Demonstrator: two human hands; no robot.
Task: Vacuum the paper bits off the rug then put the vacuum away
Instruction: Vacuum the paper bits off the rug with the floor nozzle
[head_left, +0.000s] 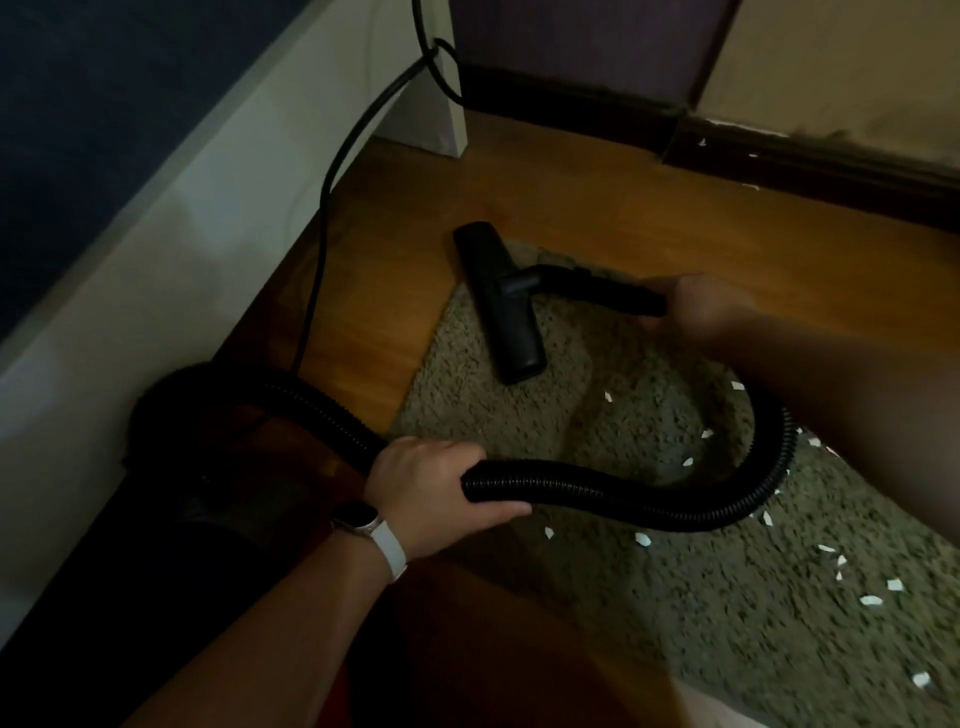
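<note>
- The vacuuming step is under way: the floor nozzle (501, 306) is lying flat on the far corner of the rug (649, 623), partly over the wooden floor (623, 218).
- The left hand (431, 480) is gripping the ribbed hose (623, 506), its fingers (452, 451) curling round it.
- The right hand (698, 306) is holding the rigid tube behind the nozzle; it is blurred, but its fingers seem to be wrapping the tube.
- White paper bits (642, 540) are lying scattered over the near and right part of the rug, well apart from the nozzle.
- The next move probably calls for drawing the nozzle back across those bits.
- The dark vacuum body (208, 467) is sitting on the floor at the left, its cord (332, 176) running up the wall; what its bin is holding cannot be seen.
</note>
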